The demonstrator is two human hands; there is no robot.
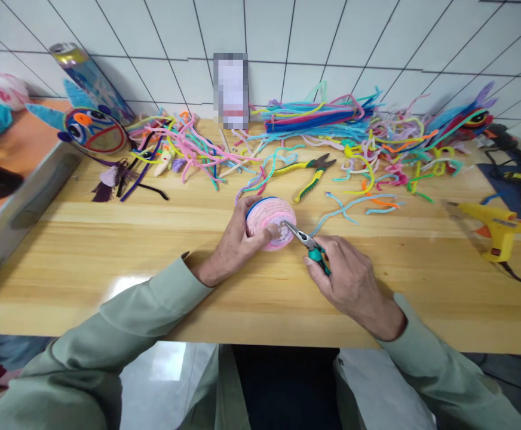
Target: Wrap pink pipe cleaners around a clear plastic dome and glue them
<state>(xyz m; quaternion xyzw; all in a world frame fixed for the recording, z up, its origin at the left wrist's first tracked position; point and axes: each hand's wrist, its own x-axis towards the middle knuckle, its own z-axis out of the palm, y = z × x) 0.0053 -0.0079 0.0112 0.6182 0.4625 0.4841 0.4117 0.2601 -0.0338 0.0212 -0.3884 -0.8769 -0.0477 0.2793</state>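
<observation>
My left hand [240,242] is closed around a round pink coil of pipe cleaners [267,216] with a blue rim along its upper left edge. Its thumb presses near the pale lilac middle of the coil. In my right hand [348,275] is a pair of needle-nose pliers [307,240] with green and black handles. The plier tips reach the lilac middle, close to my left thumb; whether they pinch a strand is too small to tell. Just behind the coil lie yellow-and-green cutting pliers [314,176] with spread handles.
Piles of coloured pipe cleaners [318,122] run along the tiled wall. A yellow glue gun [496,227] lies at right. Light blue pipe cleaner pieces [341,210] are near my right hand. A phone [232,89], a can [90,77] and a decorated fish-like figure [92,128] stand at the back.
</observation>
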